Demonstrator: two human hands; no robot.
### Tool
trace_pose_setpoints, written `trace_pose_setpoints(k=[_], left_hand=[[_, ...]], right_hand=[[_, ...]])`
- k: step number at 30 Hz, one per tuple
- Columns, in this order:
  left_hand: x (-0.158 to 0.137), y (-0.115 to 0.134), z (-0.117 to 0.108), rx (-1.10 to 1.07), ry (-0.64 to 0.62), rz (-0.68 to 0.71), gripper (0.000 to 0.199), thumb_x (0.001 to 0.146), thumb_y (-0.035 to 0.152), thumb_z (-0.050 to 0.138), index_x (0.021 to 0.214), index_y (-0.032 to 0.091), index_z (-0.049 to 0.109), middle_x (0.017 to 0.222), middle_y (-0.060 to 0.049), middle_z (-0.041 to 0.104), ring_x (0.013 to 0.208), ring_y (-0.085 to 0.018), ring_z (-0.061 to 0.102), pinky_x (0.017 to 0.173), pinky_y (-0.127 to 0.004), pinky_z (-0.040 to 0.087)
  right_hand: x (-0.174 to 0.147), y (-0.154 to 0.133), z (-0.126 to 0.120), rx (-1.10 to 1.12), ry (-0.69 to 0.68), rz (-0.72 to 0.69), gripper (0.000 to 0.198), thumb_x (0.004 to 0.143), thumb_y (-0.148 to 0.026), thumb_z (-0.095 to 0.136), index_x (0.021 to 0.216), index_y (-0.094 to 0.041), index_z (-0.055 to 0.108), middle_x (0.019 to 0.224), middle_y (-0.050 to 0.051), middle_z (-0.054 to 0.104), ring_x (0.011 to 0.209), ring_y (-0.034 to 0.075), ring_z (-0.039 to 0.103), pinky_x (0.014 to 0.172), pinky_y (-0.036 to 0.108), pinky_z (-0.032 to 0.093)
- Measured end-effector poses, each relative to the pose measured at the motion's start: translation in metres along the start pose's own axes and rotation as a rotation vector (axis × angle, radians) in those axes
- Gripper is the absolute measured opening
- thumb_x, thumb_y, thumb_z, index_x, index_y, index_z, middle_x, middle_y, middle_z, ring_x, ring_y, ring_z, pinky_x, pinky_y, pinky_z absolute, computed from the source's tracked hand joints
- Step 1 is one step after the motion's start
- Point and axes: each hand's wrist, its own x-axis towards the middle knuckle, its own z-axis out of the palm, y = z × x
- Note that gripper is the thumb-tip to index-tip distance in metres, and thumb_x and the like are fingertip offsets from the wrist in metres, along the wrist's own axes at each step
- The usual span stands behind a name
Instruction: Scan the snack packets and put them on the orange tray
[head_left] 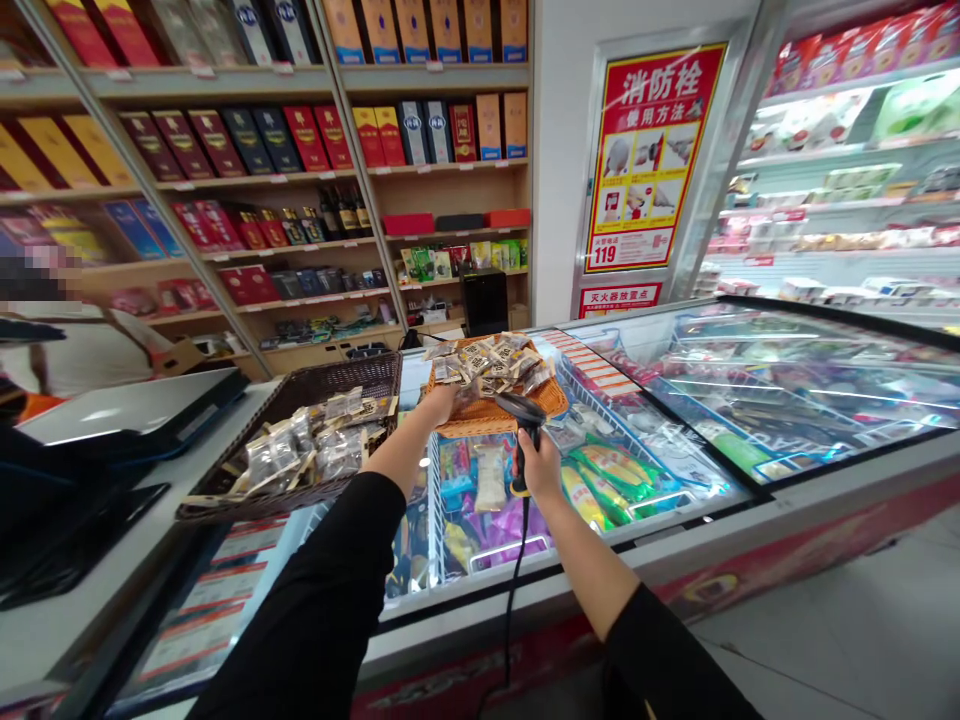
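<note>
Right hand (537, 462) gripping scanner (520, 412)

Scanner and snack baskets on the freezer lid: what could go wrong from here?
1. The orange basket sits on the glass freezer lid, piled high with packets; the left hand reaching in could knock some off.
2. The scanner in the right hand trails a cord over the freezer edge; it might snag.
3. The dark basket seems to overhang the counter edge; a bump from the left sleeve could tip it.
</note>
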Motion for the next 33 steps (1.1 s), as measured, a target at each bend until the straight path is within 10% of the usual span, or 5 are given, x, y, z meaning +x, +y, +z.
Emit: trace_pose_setpoints(k=[9, 15, 33], left_hand=[[-0.071, -0.029, -0.045, -0.474, 0.353, -0.200, 0.034, 0.075, 0.046, 0.058, 0.085, 0.014, 0.067, 0.070, -0.001, 0.063, 0.069, -0.017, 0.058, 0.064, -0.025, 0.042], [-0.110, -0.045, -0.039, -0.370, 0.440, -0.032, 0.027, 0.079, 0.035, 0.055, 0.088, 0.014, 0.068, 0.074, -0.002, 0.066, 0.074, -0.017, 0.059, 0.070, -0.024, 0.042], [-0.120, -0.024, -0.044, -0.040, 0.346, 0.013, 0.036, 0.085, 0.011, 0.047, 0.115, 0.015, 0.067, 0.099, -0.009, 0.072, 0.096, -0.022, 0.065, 0.086, -0.026, 0.046]], right_hand=[[-0.015, 0.001, 0.010, 0.026, -0.102, -0.018, 0.036, 0.079, -0.056, 0.058, 0.075, -0.023, 0.045, 0.049, -0.007, 0.052, 0.032, 0.011, 0.047, 0.032, 0.023, 0.036], [-0.045, 0.000, 0.048, 0.120, -0.246, -0.070, 0.036, 0.081, -0.056, 0.057, 0.077, -0.022, 0.045, 0.052, -0.007, 0.052, 0.033, 0.009, 0.046, 0.034, 0.021, 0.035], [-0.071, 0.012, 0.060, 0.139, -0.334, -0.170, 0.027, 0.087, -0.049, 0.054, 0.084, -0.024, 0.044, 0.059, -0.006, 0.053, 0.039, 0.009, 0.047, 0.037, 0.022, 0.039]])
